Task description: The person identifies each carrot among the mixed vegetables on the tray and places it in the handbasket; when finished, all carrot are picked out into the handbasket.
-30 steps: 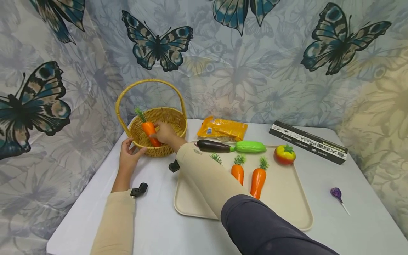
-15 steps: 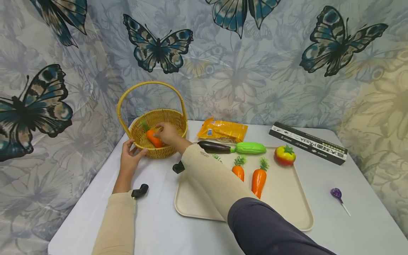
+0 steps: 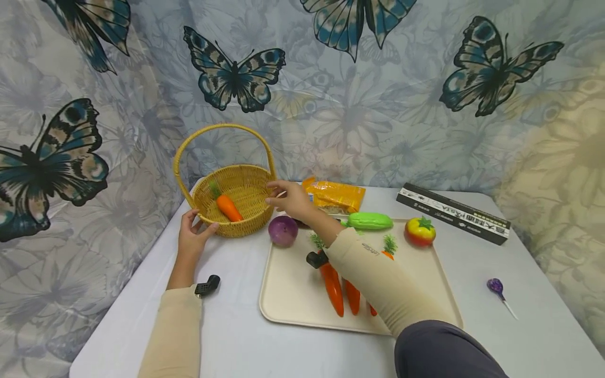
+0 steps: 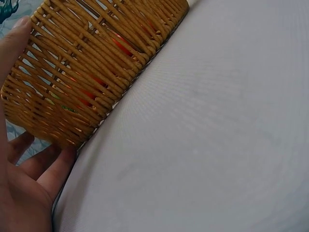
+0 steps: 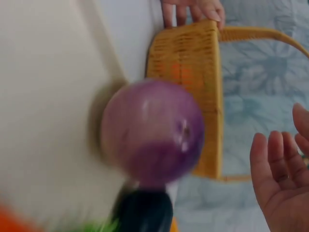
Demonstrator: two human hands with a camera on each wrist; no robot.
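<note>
My left hand (image 3: 193, 235) holds the near left side of a yellow wicker basket (image 3: 252, 191), thumb at the rim and fingers against the lower wall in the left wrist view. Inside the basket lies an orange toy carrot (image 3: 229, 208) with a green top. My right hand (image 3: 294, 202) holds nothing, its fingers loosely extended beside the basket's right rim. Just below it, a round purple onion-like toy (image 3: 283, 231) sits at the corner of a beige tray (image 3: 288, 302). A dark eggplant (image 5: 145, 210) shows beside that toy in the right wrist view.
On the tray lie several carrots (image 3: 332, 289), partly covered by my right forearm, a green ridged vegetable (image 3: 370, 221) and a red-yellow tomato (image 3: 419, 231). Behind it is an orange packet (image 3: 337, 195). Rightward are a black pasta box (image 3: 454, 212) and a purple lollipop (image 3: 495, 286).
My right hand lowered the carrot into the basket, let go, and moved right, out past the rim. The purple toy has come into view. My left hand stays at the basket.
</note>
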